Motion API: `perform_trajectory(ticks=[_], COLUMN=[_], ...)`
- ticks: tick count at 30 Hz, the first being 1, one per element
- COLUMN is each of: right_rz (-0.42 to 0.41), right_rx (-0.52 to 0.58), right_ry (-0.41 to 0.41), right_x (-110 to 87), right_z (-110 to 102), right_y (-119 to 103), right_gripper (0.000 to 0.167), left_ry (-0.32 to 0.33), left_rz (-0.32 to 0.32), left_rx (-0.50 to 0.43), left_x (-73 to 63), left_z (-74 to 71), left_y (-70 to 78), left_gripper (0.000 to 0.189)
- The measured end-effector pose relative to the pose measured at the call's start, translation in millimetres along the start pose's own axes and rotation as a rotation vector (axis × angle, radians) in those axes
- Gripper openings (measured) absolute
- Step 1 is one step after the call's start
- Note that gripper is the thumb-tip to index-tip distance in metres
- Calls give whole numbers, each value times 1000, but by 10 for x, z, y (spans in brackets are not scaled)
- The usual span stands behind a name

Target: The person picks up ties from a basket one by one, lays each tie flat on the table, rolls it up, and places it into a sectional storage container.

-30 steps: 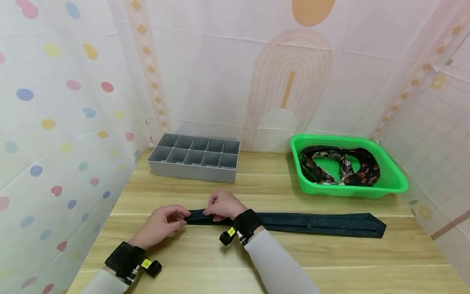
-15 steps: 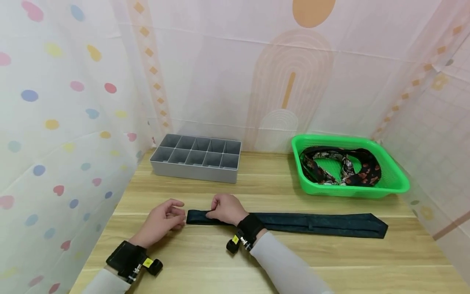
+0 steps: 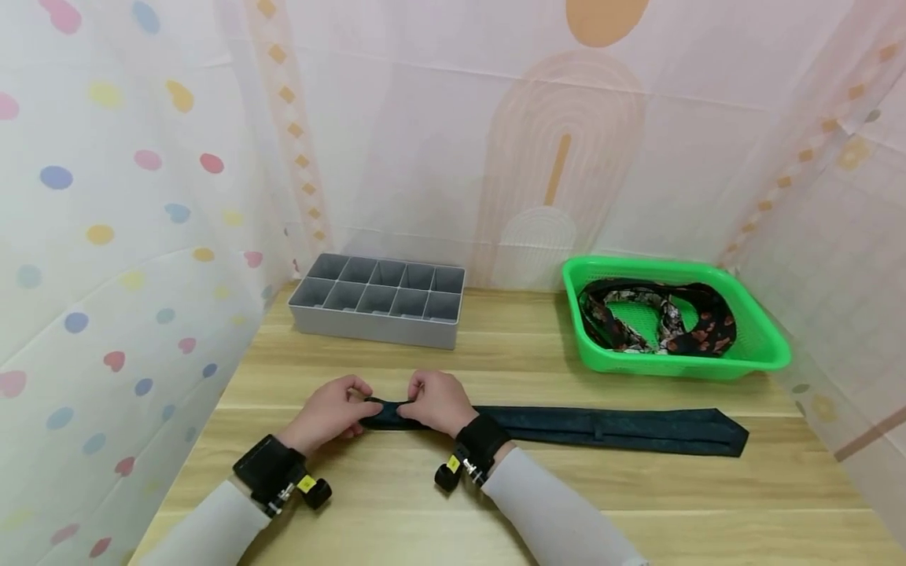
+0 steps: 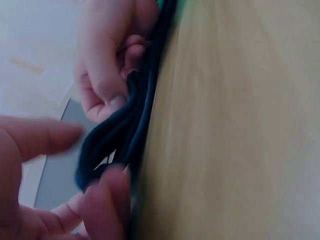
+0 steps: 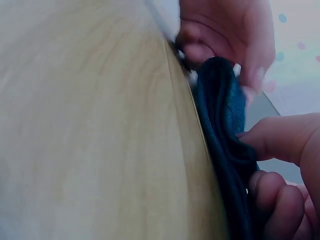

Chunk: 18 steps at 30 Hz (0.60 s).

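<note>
A dark blue-green necktie [image 3: 637, 429] lies lengthwise on the table, its broad pointed end at the right. Its left end is folded back over itself, and the fold shows as a loop [image 5: 220, 90] in the right wrist view. My right hand [image 3: 442, 402] pinches the upper layers near the fold between thumb and fingers. My left hand [image 3: 329, 415] is curled round the folded end. In the left wrist view its fingertips [image 4: 110, 192] are at the bend, and its thumb is close beside the upper layer. Part of the tie is hidden under the right hand.
At the back left stands a grey divided organizer box [image 3: 375, 324]. A green plastic basket [image 3: 760, 346] at the back right holds dark, flower-patterned cloth [image 3: 701, 342]. The wooden table [image 3: 566, 503] meets patterned curtains [image 3: 425, 118] at the back and sides.
My left hand drew back from the tie's left end, then came right again and closed round the fold. My right hand has shifted slightly right, still pinching the tie.
</note>
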State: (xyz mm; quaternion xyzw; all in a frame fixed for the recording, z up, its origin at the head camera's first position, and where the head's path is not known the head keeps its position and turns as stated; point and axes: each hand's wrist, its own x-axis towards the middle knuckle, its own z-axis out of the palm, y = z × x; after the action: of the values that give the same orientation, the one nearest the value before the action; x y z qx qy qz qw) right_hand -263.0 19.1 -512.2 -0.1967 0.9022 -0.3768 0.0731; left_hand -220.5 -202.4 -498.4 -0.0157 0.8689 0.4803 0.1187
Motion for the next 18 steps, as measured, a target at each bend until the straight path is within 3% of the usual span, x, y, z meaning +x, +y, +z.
perform_trajectory(ticks=[3,6,12,15,18], right_rz=[3,20,59,71,93], right_rx=[4,58,209,356,566], right_ry=[8,-18,-115,-200,-328], right_x=[8,4,24,43,49], right_z=[-18,-41,-93,-155,-241], right_y=[17,16,35,82,130], right_gripper=[24,20,16,18,26], left_ry=[24,13,-45,-65,-67], left_rz=[31,72,205,255,286], left_rx=[94,102,-79,-120,-87], left_x=[101,149,111,115,124], left_z=[28,25,66,117,167], left_y=[100,169,254,265,244], left_gripper=[35,35,33,27,21])
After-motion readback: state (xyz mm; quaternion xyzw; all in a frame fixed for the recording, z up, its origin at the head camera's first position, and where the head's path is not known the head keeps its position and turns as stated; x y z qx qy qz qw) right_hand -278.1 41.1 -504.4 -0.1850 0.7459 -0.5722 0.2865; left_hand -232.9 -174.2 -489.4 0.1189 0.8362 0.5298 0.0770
